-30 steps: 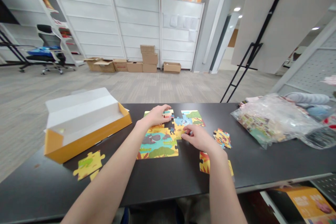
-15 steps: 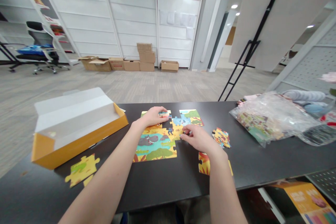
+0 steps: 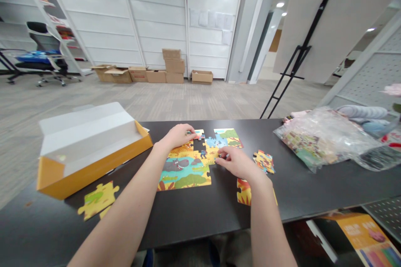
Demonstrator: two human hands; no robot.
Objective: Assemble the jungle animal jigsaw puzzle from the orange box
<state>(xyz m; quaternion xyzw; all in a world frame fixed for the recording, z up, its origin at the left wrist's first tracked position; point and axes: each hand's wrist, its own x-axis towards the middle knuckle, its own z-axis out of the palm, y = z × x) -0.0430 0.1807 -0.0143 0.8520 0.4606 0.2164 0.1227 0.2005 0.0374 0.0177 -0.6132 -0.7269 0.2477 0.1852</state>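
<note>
A partly joined jigsaw puzzle [image 3: 188,173] with a hippo and other animals lies flat on the black table. My left hand [image 3: 178,137] reaches over its upper left corner, fingers closed at the left side of a puzzle piece [image 3: 199,134] on the top edge. Below that piece a dark gap shows the table. My right hand [image 3: 235,162] is at the right side of the puzzle, thumb and fingertips curled together on the edge of a yellow puzzle piece [image 3: 212,155]. An elephant section [image 3: 229,135] joins on at the upper right.
Loose pieces [image 3: 265,161] lie right of my right hand, with a red-and-yellow piece [image 3: 243,192] partly under my forearm. Yellow pieces [image 3: 98,199] lie at left before an open yellow box [image 3: 97,177]. A clear plastic bag [image 3: 326,137] sits at right.
My left hand has drawn back slightly to the left, uncovering more of the top-edge piece and the dark gap. My right hand has stayed nearly in place.
</note>
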